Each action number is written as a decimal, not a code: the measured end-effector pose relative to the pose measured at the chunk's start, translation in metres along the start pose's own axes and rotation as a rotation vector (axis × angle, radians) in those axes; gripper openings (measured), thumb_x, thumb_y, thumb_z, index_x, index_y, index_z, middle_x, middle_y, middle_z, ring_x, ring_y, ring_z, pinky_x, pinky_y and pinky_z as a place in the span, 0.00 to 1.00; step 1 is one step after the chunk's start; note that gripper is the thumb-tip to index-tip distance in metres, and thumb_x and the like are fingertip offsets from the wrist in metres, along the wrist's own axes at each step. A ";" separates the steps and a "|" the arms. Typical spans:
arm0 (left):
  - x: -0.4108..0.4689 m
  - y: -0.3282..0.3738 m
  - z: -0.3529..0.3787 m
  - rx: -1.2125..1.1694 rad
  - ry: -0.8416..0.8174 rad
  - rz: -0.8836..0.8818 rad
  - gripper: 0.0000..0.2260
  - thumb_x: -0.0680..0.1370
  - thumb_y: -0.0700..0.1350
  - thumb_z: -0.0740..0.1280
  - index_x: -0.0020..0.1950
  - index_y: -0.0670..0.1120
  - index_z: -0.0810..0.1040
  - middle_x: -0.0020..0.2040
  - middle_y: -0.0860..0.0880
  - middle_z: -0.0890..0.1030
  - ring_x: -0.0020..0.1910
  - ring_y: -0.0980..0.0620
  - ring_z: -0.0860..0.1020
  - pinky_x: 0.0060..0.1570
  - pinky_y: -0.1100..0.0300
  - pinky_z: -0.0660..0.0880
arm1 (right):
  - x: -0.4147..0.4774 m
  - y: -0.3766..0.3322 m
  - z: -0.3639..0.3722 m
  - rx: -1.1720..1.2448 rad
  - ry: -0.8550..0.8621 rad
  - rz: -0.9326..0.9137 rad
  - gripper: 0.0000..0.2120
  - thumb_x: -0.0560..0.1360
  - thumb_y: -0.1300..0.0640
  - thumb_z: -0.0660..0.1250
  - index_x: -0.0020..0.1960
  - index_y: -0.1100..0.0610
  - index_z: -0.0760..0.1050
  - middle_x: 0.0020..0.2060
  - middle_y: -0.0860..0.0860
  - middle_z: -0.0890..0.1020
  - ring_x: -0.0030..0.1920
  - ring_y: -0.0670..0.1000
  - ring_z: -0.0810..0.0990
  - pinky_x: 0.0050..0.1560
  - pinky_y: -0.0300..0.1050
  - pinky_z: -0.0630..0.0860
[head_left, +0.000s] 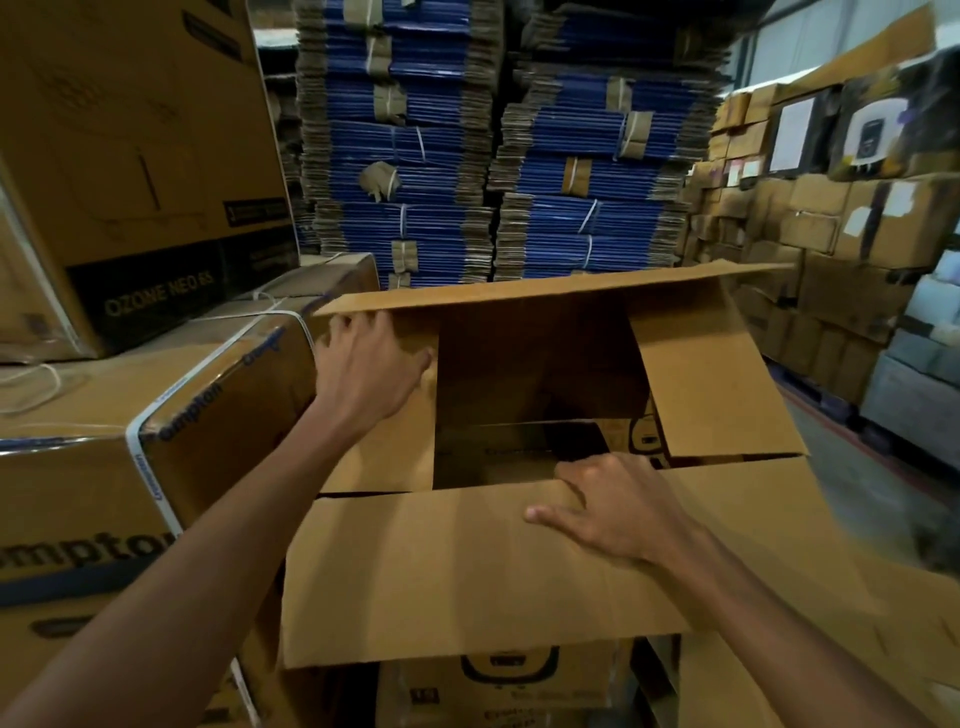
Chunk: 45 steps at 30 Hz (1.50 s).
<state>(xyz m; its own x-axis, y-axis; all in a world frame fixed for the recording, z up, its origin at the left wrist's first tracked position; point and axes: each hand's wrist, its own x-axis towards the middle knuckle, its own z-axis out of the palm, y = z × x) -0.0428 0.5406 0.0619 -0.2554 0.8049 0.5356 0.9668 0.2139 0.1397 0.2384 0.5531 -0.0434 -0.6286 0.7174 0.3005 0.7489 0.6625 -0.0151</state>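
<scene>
A large brown cardboard box (540, 374) stands open in front of me, all its top flaps spread. My left hand (369, 364) lies on the left flap (384, 452), fingers curled over its far edge near the rear flap. My right hand (618, 506) grips the inner edge of the near flap (441, 566), thumb on top and fingers hooked over the edge into the box. The right flap (711, 384) tilts up. The inside is dark and shows cardboard with some print at the bottom.
Strapped Crompton cartons (156, 441) sit at my left, with an Ozone Neo carton (135, 156) stacked above. Bundles of flat blue cartons (493, 156) rise behind the box. Stacked brown boxes (831, 234) line the right side. A printed carton (498, 686) is below the box.
</scene>
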 end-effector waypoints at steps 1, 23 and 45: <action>0.006 0.006 -0.003 -0.004 0.060 0.052 0.29 0.79 0.64 0.63 0.71 0.44 0.70 0.71 0.38 0.73 0.72 0.35 0.68 0.69 0.36 0.68 | 0.000 0.000 0.001 -0.003 -0.007 0.004 0.37 0.72 0.19 0.41 0.47 0.46 0.76 0.36 0.42 0.77 0.38 0.42 0.76 0.51 0.45 0.75; 0.113 0.018 0.059 0.093 -0.217 0.193 0.48 0.74 0.64 0.70 0.84 0.51 0.46 0.84 0.47 0.49 0.81 0.40 0.49 0.73 0.25 0.50 | -0.005 -0.002 0.036 -0.114 0.311 0.048 0.31 0.77 0.24 0.49 0.43 0.45 0.81 0.33 0.40 0.80 0.34 0.43 0.78 0.43 0.47 0.77; -0.027 -0.012 -0.014 -0.563 -0.314 -0.192 0.39 0.81 0.46 0.65 0.82 0.58 0.43 0.78 0.47 0.62 0.72 0.40 0.69 0.65 0.40 0.73 | 0.014 0.001 0.019 -0.038 0.203 0.076 0.35 0.70 0.19 0.39 0.40 0.43 0.73 0.31 0.39 0.70 0.34 0.44 0.69 0.45 0.45 0.64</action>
<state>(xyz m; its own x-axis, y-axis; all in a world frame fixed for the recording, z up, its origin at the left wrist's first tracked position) -0.0476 0.5092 0.0574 -0.3290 0.9223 0.2027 0.7365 0.1162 0.6664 0.2260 0.5679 -0.0572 -0.5175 0.7044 0.4857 0.8024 0.5967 -0.0106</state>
